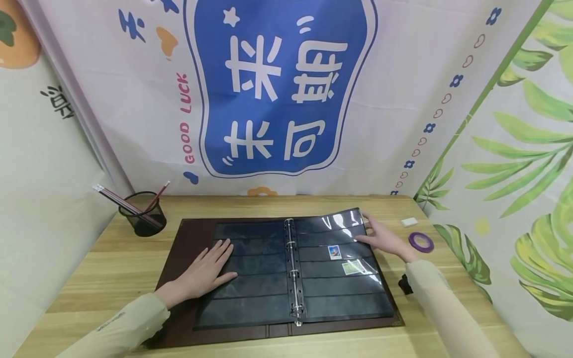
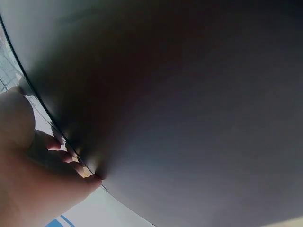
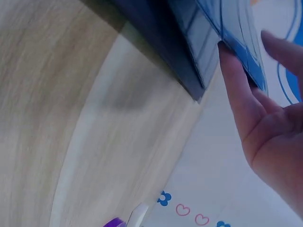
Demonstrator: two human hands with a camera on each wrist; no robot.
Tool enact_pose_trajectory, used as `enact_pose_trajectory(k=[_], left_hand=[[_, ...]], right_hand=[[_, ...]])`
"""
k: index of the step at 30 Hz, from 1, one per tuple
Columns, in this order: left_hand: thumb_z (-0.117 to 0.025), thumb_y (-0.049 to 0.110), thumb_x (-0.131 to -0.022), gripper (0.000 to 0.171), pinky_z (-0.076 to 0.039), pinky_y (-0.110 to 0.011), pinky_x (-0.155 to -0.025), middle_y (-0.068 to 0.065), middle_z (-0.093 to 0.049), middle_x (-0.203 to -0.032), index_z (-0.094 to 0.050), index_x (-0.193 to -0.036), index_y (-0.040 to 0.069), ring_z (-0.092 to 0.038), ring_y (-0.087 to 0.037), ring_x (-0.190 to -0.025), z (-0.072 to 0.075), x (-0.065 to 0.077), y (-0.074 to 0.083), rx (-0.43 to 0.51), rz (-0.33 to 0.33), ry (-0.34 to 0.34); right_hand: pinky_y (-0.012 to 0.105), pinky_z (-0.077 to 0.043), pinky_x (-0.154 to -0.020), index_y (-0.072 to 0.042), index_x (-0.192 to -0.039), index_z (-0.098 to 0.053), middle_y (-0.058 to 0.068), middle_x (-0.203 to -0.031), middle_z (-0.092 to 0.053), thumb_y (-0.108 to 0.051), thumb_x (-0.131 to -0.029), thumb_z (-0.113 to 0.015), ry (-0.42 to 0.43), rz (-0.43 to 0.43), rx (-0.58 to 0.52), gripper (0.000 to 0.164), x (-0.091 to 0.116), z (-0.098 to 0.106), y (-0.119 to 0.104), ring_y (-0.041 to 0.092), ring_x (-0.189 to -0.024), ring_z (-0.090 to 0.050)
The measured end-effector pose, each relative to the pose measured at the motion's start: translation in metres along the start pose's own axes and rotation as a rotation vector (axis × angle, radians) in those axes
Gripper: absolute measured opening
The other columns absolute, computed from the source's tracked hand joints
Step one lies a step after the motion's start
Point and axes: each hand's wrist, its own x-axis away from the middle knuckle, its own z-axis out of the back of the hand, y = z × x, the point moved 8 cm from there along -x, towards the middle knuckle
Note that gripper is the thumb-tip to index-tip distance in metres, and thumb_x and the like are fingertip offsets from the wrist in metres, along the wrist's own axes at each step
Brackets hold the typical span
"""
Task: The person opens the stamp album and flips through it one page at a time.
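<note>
An opened stamp album [image 1: 167, 278] with a dark red-brown cover lies on the desk, its black pocket pages joined by metal rings [image 1: 293, 273]. My left hand [image 1: 206, 271] rests flat on the left page [image 1: 255, 288], fingers spread; the left wrist view is mostly filled by a dark surface. At the raised upper outer corner of the right page [image 1: 340, 298], my right hand [image 1: 387, 238] holds the edge between thumb and fingers. In the right wrist view one finger stands apart from this page [image 3: 236, 38]. The right page carries a colourful stamp [image 1: 334, 252] and a pale green stamp [image 1: 351, 267].
A black mesh pen cup [image 1: 149, 228] with several pencils [image 1: 118, 199] stands at the back left of the wooden desk [image 1: 98, 268]. To the right lie a white eraser-like block [image 1: 409, 222], a purple tape roll [image 1: 421, 242] and a small black object [image 1: 405, 284] near my right sleeve.
</note>
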Motion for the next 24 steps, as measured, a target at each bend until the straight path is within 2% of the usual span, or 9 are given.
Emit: enact_pose_trajectory(k=[2,4,8,11,16,19,24], left_hand=[[-0.053,0.053,-0.098,0.078,-0.029,-0.064,-0.114,-0.021,-0.032,-0.16,-0.036,-0.152,0.0,-0.031,-0.042,-0.148,0.0,0.0,0.0,0.003,0.0,0.001],[-0.053,0.053,-0.098,0.078,-0.029,-0.065,-0.115,-0.022,-0.031,-0.16,-0.036,-0.152,0.0,-0.03,-0.042,-0.148,0.0,-0.001,0.0,0.004,-0.001,0.0],[-0.054,0.052,-0.098,0.078,-0.029,-0.065,-0.114,-0.022,-0.032,-0.16,-0.036,-0.152,-0.001,-0.031,-0.042,-0.148,0.0,-0.001,0.0,0.006,-0.001,-0.003],[-0.053,0.053,-0.098,0.078,-0.029,-0.065,-0.114,-0.022,-0.032,-0.16,-0.036,-0.152,0.0,-0.03,-0.042,-0.148,-0.001,-0.002,0.0,0.006,-0.001,-0.01],[-0.053,0.054,-0.098,0.079,-0.029,-0.065,-0.115,-0.022,-0.031,-0.16,-0.036,-0.152,0.0,-0.03,-0.042,-0.149,-0.001,-0.001,0.001,0.009,-0.003,-0.014],[-0.053,0.054,-0.097,0.079,-0.029,-0.065,-0.114,-0.022,-0.032,-0.16,-0.036,-0.152,0.0,-0.03,-0.042,-0.148,0.0,-0.001,0.001,0.006,-0.003,-0.01],[-0.054,0.053,-0.097,0.078,-0.03,-0.065,-0.114,-0.022,-0.033,-0.16,-0.037,-0.152,0.0,-0.032,-0.042,-0.148,0.001,0.0,0.0,-0.003,-0.006,-0.004]], right_hand=[[0.038,-0.062,-0.072,0.016,-0.146,-0.025,0.044,-0.131,-0.048,-0.016,-0.099,-0.06,-0.03,-0.035,-0.077,0.067,0.003,0.002,0.002,0.034,-0.094,-0.07],[0.04,-0.062,-0.074,0.02,-0.138,-0.032,0.044,-0.126,-0.053,-0.012,-0.1,-0.056,-0.067,-0.058,-0.129,0.055,0.007,0.004,0.003,0.032,-0.089,-0.07],[0.042,-0.062,-0.073,0.02,-0.136,-0.037,0.035,-0.113,-0.062,-0.01,-0.102,-0.052,-0.132,-0.084,-0.163,0.048,0.012,0.004,0.004,0.019,-0.075,-0.066],[0.038,-0.062,-0.069,0.018,-0.137,-0.036,0.027,-0.105,-0.065,-0.011,-0.102,-0.052,-0.146,-0.093,-0.19,0.047,0.014,0.006,0.003,0.013,-0.071,-0.062],[0.031,-0.06,-0.063,0.016,-0.139,-0.037,0.017,-0.096,-0.067,-0.013,-0.102,-0.053,-0.082,-0.083,-0.199,0.05,0.013,0.02,-0.011,0.009,-0.064,-0.059],[0.031,-0.059,-0.059,0.014,-0.14,-0.04,0.011,-0.087,-0.066,-0.014,-0.101,-0.053,-0.029,-0.06,-0.169,0.049,0.009,0.031,-0.027,0.008,-0.059,-0.056],[0.029,-0.057,-0.056,0.012,-0.14,-0.045,-0.001,-0.07,-0.055,-0.018,-0.101,-0.055,0.03,-0.034,-0.094,0.05,0.004,0.044,-0.058,0.008,-0.056,-0.053]])
